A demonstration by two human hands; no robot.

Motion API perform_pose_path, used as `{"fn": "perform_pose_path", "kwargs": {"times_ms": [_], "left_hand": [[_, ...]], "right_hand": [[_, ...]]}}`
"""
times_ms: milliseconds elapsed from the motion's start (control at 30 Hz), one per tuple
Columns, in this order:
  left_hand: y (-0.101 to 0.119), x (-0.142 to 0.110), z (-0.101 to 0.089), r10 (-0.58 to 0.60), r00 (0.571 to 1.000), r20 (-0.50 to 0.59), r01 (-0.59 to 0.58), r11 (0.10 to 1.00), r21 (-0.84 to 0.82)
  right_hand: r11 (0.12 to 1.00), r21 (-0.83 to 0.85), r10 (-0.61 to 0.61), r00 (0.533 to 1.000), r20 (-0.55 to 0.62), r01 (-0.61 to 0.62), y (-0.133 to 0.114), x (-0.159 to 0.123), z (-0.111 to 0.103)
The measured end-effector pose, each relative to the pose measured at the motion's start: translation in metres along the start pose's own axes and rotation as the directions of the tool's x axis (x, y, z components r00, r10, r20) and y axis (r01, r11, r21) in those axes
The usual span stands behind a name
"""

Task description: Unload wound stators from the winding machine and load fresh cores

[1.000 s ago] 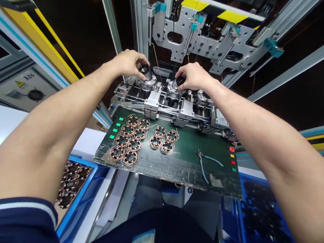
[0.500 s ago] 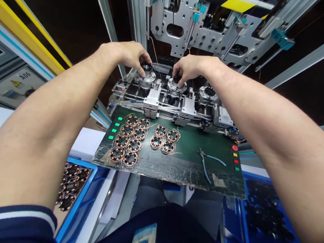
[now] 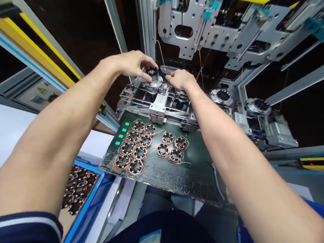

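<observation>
My left hand (image 3: pixel 133 63) reaches to the leftmost round fixture (image 3: pixel 153 84) of the winding machine, fingers curled round a small black ring-shaped part (image 3: pixel 153 73) seated on it. My right hand (image 3: pixel 180 79) lies just right of it over the second fixture (image 3: pixel 182 94), fingers bent downward and pointing toward the left fixture; whether it grips anything is hidden. Two more round fixtures (image 3: pixel 222 96) stand bare to the right. Several copper-wound stator cores (image 3: pixel 137 145) lie on the dark green panel (image 3: pixel 174 173) below my arms.
A grey metal tooling plate (image 3: pixel 211 31) hangs above the fixtures, with thin copper wires running down. Green lit buttons (image 3: pixel 121 136) line the panel's left edge. A blue bin (image 3: pixel 79 190) with several wound cores sits at lower left. A yellow guard rail (image 3: pixel 39 46) runs at left.
The view has swung right and down, showing a fourth fixture. My right hand has shifted left toward the first fixture; my left hand stays on the black part there.
</observation>
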State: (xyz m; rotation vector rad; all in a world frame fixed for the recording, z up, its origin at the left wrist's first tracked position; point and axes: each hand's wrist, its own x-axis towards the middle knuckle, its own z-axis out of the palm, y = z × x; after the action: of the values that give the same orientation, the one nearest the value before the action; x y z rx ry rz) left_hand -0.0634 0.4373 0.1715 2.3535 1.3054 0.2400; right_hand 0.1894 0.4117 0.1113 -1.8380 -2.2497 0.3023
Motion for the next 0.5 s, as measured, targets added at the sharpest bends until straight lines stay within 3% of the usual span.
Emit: {"fn": "perform_pose_path", "kwargs": {"times_ms": [100,233,333,400,500], "left_hand": [[0.006,0.019,0.003,-0.070,0.997,-0.018,0.071,0.995,0.076],[0.018,0.053,0.032,-0.230,0.942,-0.243,0.263,0.958,0.114],[0.016,0.067,0.058,-0.296,0.932,-0.208,0.319,0.944,0.083],[0.011,0.070,0.066,-0.315,0.923,-0.219,0.343,0.934,0.103],[0.010,0.070,0.070,-0.244,0.917,-0.316,0.303,0.941,0.153]], "right_hand": [[1.000,0.025,-0.012,1.000,-0.002,0.012,0.005,0.007,0.003],[0.999,0.039,-0.008,1.000,0.000,0.008,0.006,0.011,0.000],[1.000,0.021,0.001,1.000,-0.004,-0.001,0.004,0.009,0.001],[1.000,0.009,0.010,1.000,-0.004,-0.010,0.002,0.007,0.001],[1.000,-0.010,0.018,1.000,0.008,-0.018,-0.003,0.004,-0.002]]}}
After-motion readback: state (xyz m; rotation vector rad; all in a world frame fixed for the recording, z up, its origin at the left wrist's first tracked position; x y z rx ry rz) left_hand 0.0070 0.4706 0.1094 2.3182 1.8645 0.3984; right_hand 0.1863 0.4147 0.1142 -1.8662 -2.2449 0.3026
